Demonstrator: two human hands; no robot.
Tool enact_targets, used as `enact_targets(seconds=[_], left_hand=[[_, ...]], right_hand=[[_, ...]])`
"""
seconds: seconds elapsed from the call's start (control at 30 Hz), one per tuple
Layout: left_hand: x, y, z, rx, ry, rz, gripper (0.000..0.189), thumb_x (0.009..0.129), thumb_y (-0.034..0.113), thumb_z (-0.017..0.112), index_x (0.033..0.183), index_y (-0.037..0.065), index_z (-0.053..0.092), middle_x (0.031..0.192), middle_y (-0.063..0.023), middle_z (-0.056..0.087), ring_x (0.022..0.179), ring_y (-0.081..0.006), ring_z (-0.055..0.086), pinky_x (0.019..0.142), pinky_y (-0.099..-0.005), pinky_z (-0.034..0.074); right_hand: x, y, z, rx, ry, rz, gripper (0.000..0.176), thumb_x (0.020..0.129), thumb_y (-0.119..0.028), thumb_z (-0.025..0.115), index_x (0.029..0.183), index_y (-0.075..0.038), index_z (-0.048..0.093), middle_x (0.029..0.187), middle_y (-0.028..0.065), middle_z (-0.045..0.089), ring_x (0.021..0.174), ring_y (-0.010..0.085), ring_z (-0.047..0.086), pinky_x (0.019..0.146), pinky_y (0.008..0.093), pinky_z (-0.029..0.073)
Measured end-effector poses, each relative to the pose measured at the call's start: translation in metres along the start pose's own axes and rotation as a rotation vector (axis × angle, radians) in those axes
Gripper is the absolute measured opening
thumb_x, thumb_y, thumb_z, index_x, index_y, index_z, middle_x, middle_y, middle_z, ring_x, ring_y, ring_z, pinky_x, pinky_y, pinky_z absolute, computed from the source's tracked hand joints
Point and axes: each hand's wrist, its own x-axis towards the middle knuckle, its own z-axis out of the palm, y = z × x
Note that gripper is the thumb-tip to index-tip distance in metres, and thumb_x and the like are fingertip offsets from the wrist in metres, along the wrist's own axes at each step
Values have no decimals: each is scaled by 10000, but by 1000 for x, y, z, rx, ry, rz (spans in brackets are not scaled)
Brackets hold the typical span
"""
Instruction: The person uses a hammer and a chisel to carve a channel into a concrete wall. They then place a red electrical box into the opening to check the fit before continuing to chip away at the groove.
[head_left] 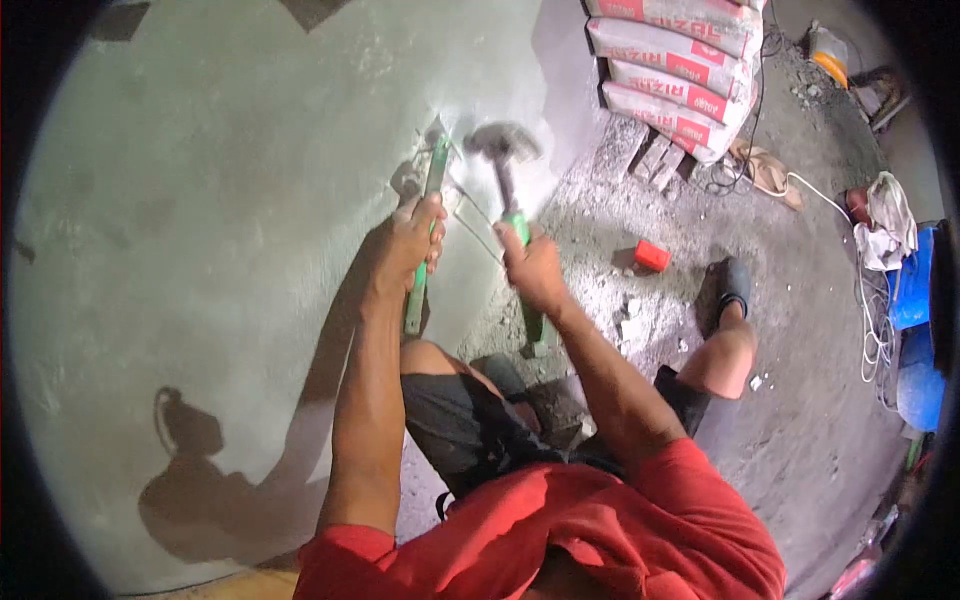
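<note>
My left hand is wrapped around a long green chisel, its pointed metal end up against the grey plastered wall. A broken, roughened patch surrounds the tip. Just to the right, my right hand grips a hammer by its green handle. The hammer's dark head is blurred and stands close beside the chisel's upper end; contact cannot be made out. A thin dark line runs down the wall between both hands.
Stacked cement bags stand on wooden pieces at the upper right. A small red box and rubble lie on the dusty floor near my foot. White cable and blue containers are at the far right.
</note>
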Motion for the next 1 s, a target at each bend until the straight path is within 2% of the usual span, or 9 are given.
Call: enact_targets(seconds=[0.13,0.27,0.33,0.4,0.6,0.7,0.83,0.93,1.0], left_hand=[[-6,5,0,20,-7,-42,383,992,478,519,959,96,524,658,39,432,490,-74,415,436,-255,365],[-10,13,3,15,-17,-30,381,991,461,513,986,80,521,658,29,424,513,-84,428,465,-268,381],[-10,11,3,-32,-17,-24,388,991,467,513,966,80,525,653,38,430,488,-75,412,439,-260,369],[-3,-1,4,14,53,-46,356,1003,435,501,932,87,528,642,50,437,458,-72,403,409,-259,355],[1,-50,-4,45,57,-99,398,1004,463,520,954,70,564,656,36,473,473,-88,433,416,-305,375],[-41,4,44,489,44,-162,368,1009,383,540,998,15,553,640,-27,539,510,-132,506,451,-339,400],[-12,-15,36,289,119,89,340,1006,361,549,986,21,553,650,-59,540,517,-160,531,458,-352,423],[-4,-6,29,265,178,23,363,1032,389,517,990,33,570,654,15,467,525,-87,443,461,-274,384],[2,-7,19,660,245,128,441,1041,431,461,1046,12,595,703,-55,588,591,-212,592,552,-360,495]], right_hand=[[-12,-76,-63,279,109,-128,408,995,-450,576,887,-57,582,610,13,561,510,96,547,467,278,456],[-13,-103,-69,772,286,-566,458,985,-494,561,895,-46,594,599,49,563,501,168,556,481,304,452],[9,2,-16,93,502,-608,524,985,-528,532,859,-24,592,625,58,581,509,142,545,475,327,446],[2,-8,-1,-44,-132,87,501,973,-496,566,903,-2,607,641,48,594,513,148,550,480,328,446],[-17,-27,-36,95,13,-82,402,964,-413,630,980,-12,646,639,35,598,562,133,560,529,319,458],[-14,-37,-74,157,89,-138,326,1014,-384,568,872,-91,562,610,-20,515,481,76,485,440,253,393],[-22,-39,-100,233,94,-56,418,1031,-427,503,823,-64,498,585,15,493,434,106,451,409,277,369],[-32,-25,-101,239,51,-7,419,1036,-426,490,827,-63,499,580,18,491,427,110,448,408,276,372],[-34,-19,-99,205,51,-26,402,1039,-413,489,841,-64,495,582,18,488,431,108,448,408,274,373]])
